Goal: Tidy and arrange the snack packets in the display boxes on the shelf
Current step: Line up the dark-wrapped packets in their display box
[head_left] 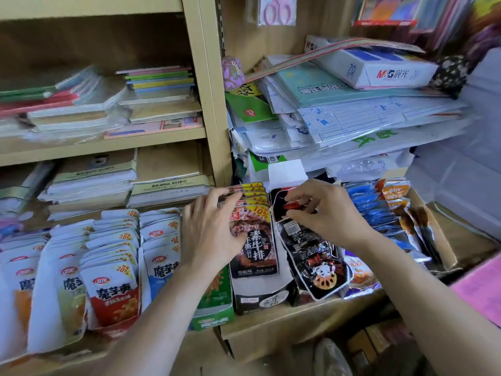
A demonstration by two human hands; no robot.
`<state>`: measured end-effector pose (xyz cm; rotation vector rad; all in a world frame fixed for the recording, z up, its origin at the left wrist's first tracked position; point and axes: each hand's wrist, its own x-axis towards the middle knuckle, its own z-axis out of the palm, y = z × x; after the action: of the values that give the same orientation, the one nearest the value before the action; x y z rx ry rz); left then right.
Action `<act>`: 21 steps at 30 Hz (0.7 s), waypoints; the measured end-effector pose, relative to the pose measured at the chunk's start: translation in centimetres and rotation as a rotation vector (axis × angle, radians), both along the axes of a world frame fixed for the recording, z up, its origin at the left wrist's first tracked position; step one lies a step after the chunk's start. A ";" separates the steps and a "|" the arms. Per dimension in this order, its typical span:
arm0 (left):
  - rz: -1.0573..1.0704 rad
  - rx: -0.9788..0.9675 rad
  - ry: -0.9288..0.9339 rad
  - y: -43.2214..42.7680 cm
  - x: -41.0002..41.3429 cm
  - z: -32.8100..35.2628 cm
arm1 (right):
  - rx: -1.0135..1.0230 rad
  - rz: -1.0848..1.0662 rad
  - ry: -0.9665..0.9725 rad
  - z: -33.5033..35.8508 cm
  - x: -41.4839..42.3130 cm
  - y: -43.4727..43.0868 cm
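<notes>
Two hands mid-tidying: left hand (214,232), grip wide, presses brown printed foil packets (257,248) in their card display box (260,298); right hand (328,213) pinches a black glossy packet (278,210), probably needing upright seating next.

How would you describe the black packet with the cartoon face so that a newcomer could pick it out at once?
Find the shelf of snack rows, right of the upright post. Between the brown packets and the blue packets lies a glossy black packet. Alone among them it lies askew, showing a white cartoon face above an orange lotus slice.
</notes>
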<state>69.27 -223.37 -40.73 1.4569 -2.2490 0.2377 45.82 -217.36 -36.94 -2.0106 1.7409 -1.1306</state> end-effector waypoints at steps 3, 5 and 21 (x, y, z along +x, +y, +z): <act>0.004 0.033 0.001 0.5 0.0 0.1 | 0.058 -0.027 0.026 0.2 -1.5 0.8; -0.008 0.018 0.011 1.2 -0.1 0.2 | 0.095 -0.029 0.053 0.3 -2.4 1.4; -0.580 0.220 -0.006 8.3 -6.3 -1.4 | 0.528 0.116 0.284 0.2 -3.7 7.2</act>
<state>62.97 -215.08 -42.16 0.8313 -2.6491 -0.1940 42.09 -210.12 -36.74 -1.9565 1.7791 -0.3044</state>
